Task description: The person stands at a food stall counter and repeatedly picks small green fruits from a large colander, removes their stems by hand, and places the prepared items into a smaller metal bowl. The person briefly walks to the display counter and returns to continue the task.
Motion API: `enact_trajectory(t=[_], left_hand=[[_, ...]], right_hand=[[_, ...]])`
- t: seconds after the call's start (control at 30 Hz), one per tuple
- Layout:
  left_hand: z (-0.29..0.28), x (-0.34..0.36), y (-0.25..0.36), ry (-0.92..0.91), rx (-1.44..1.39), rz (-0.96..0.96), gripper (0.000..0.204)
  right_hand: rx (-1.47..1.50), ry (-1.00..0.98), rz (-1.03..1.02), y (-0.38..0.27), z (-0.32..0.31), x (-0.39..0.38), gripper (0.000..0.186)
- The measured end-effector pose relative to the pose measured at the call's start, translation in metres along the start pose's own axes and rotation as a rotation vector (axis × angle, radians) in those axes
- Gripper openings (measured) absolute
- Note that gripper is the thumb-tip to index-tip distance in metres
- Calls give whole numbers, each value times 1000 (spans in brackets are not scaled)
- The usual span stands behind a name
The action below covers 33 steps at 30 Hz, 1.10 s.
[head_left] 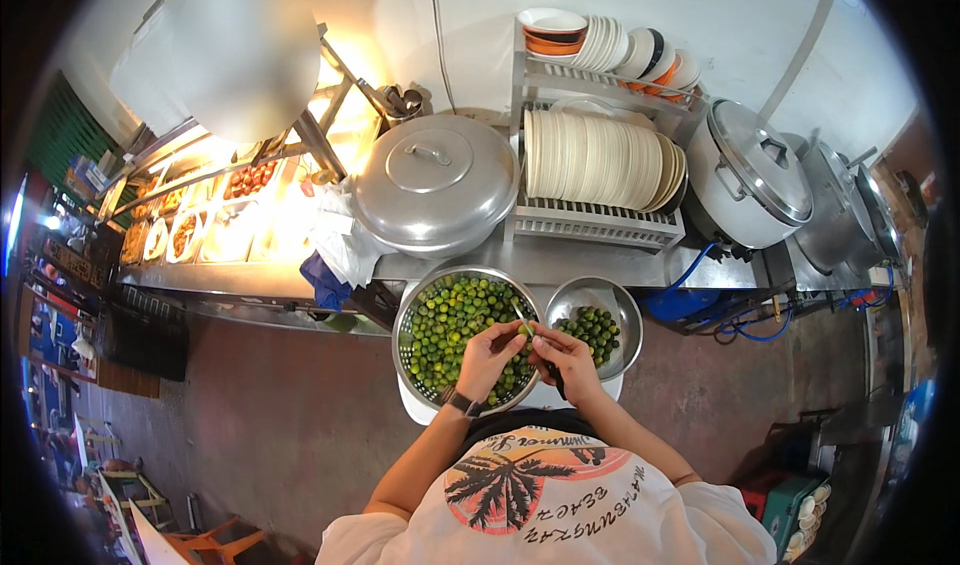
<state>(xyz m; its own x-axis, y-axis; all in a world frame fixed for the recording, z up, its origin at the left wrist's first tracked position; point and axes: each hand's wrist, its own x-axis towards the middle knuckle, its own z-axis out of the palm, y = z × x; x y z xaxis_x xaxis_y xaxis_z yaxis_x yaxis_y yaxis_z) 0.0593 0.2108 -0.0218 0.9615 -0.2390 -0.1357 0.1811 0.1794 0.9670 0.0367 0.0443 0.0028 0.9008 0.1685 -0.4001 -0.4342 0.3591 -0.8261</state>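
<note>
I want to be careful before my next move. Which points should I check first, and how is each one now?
1. Left hand and right hand above the colander: ok, meeting over its right side.
2. Green citrus fruit held: ok, at the fingertips.
3. Knife clear of the left fingertips: cannot tell; the blade stands very close.
4. Room in the smaller steel bowl: ok, its fruits leave bare metal.
5. Wrists bare: not ok, a dark watch is on the left one.
</note>
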Motion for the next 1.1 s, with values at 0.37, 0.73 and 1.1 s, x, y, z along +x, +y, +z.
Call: enact_trajectory(t=[0.37,0.73,1.1], left_hand=[[-129,-24,-166,1,1268,-409,78],[-146,-6,-180,-136,1485,-275,102],[-140,10,-229,-179,1483,-71,90]], right_hand=[[451,572,258,94,-158,68,21],[351,546,310,104,-133,16,22],[304,533,299,112,-119,3,35]])
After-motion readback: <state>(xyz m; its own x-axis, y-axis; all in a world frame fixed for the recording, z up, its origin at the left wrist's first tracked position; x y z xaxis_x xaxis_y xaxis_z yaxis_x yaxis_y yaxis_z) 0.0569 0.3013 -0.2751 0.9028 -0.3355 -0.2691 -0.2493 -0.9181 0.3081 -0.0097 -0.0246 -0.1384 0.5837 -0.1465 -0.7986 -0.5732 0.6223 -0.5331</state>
